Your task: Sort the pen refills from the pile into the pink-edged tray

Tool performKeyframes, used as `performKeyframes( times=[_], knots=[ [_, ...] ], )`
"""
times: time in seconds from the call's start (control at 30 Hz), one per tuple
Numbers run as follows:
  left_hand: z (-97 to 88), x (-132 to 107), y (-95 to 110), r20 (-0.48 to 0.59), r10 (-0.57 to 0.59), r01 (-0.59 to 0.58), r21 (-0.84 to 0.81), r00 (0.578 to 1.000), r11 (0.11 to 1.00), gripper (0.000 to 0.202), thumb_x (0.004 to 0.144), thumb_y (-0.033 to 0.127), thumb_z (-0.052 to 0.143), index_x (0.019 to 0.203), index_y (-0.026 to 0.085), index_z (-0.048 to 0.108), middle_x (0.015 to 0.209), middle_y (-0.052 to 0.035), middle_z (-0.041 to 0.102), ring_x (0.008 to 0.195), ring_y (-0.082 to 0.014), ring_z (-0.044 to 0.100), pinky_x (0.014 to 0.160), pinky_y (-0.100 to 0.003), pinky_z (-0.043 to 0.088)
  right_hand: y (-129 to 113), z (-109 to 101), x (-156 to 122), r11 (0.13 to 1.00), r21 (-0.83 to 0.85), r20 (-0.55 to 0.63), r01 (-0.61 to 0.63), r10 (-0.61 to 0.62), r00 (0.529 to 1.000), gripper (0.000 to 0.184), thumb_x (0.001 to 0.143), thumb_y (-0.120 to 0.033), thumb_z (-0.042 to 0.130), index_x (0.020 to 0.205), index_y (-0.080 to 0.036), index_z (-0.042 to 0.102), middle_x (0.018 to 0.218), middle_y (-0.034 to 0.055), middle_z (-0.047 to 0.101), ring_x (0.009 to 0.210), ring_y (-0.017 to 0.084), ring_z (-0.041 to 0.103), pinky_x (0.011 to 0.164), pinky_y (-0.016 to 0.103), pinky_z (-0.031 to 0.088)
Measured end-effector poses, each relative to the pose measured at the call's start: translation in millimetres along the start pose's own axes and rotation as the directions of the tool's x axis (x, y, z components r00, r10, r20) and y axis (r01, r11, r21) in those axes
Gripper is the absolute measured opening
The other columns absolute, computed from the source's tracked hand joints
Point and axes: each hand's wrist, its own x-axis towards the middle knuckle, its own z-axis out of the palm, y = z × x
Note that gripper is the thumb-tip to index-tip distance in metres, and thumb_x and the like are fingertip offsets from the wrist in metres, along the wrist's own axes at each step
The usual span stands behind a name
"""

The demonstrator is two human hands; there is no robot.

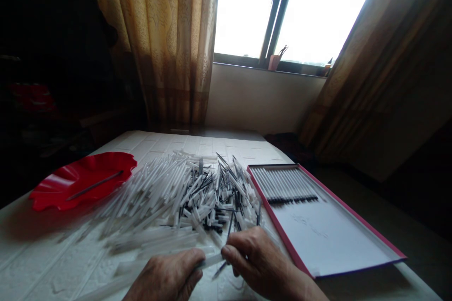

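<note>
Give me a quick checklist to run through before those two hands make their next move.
1. Left hand has a hold: ok, it pinches a pale tube.
2. Right hand in place: ok, its fingers close at the tube's other end. Anything else in them: cannot tell.
3. Loose pieces sorted: not ok, the heap mixes pale tubes and dark sticks at many angles.
4. Shallow box open: ok, with a row of white sticks at its far end.
5. Red dish away from the hands: ok, with a dark stick in it.
</note>
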Motion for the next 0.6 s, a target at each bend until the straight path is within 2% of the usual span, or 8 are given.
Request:
performKeyframes(
  times=[0.1, 0.2, 0.43, 0.6],
  knots=[
    [0.7, 1.7, -1.9, -0.030, 0.006, -0.006, -0.010, 1.000, 1.000, 0.015, 0.101, 0.018, 0.040, 0.111, 0.026, 0.048, 0.088, 0.0009, 0.076, 0.076, -0.0194, 0.077, 0.066, -0.023, 0.057, -2.4, -3.3, -1.1, 1.000, 0.009, -0.022, -0.001, 0.002, 1.000, 0.030, 0.094, -0.035, 0.047, 0.076, -0.019, 0.066, 0.063, 0.0024, 0.068, 0.057, 0.013, 0.060, 0.055, 0.022, 0.036],
    [1.5, 1.9, -3.9, -0.049, 0.022, -0.021, 0.007, 0.999, 1.000, 0.016, 0.101, 0.018, 0.038, 0.112, 0.026, 0.047, 0.088, 0.0007, 0.076, 0.075, -0.0197, 0.077, 0.066, -0.023, 0.057, -4.7, -7.0, -2.0, 1.000, 0.023, -0.030, -0.002, 0.002, 1.000, 0.020, 0.091, -0.031, 0.051, 0.090, -0.020, 0.067, 0.069, 0.0021, 0.069, 0.060, 0.014, 0.060, 0.057, 0.022, 0.037],
    [2.0, -0.2, -3.7, 0.006, -0.008, 0.008, 0.015, 1.000, 1.000, 0.016, 0.098, 0.015, 0.042, 0.109, 0.026, 0.048, 0.088, 0.0016, 0.076, 0.077, -0.0196, 0.077, 0.067, -0.023, 0.057, 2.7, -3.0, -0.7, 1.000, 0.007, -0.020, -0.030, 0.030, 0.999, 0.021, 0.092, -0.032, 0.052, 0.080, -0.020, 0.066, 0.069, 0.0024, 0.070, 0.062, 0.015, 0.062, 0.058, 0.022, 0.039],
    [1.8, 0.1, -3.4, -0.071, 0.047, -0.044, 0.045, 0.996, 0.998, 0.015, 0.101, 0.019, 0.038, 0.109, 0.026, 0.048, 0.086, 0.0017, 0.077, 0.071, -0.0194, 0.078, 0.063, -0.023, 0.058, 4.6, 0.1, -0.4, 0.999, 0.020, -0.009, -0.040, 0.040, 0.999, 0.028, 0.093, -0.033, 0.050, 0.072, -0.019, 0.062, 0.064, 0.0032, 0.070, 0.058, 0.015, 0.065, 0.055, 0.021, 0.040]
  ],
)
